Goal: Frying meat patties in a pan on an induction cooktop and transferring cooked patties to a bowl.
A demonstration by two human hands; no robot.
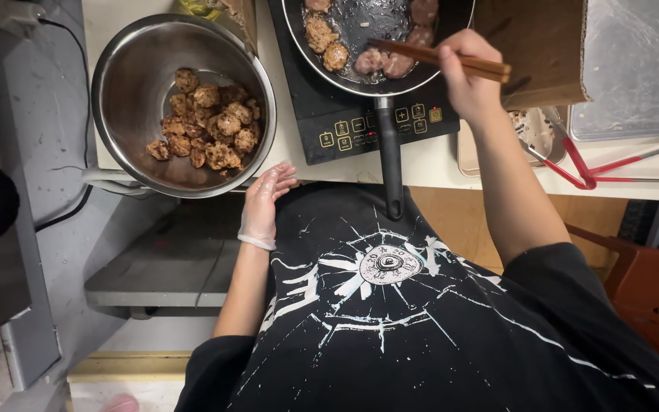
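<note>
Right hand gripping, gloved left hand resting open.

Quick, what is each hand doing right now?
Left hand: open, gloved, holding nothing, beside the steel bowl.
Right hand: closed on wooden chopsticks over the frying pan.

The person wears a black short-sleeved T-shirt. The front carries a white print: a round, medallion-like emblem at the centre, with thin jagged lines radiating outward in all directions like cracks, and broader white strokes to its left. The sleeves end above the elbows, leaving both forearms bare. The left hand is covered by a thin, transparent disposable glove, loose and wrinkled, ending at the wrist with a rolled cuff. The right hand wears no glove.
</note>
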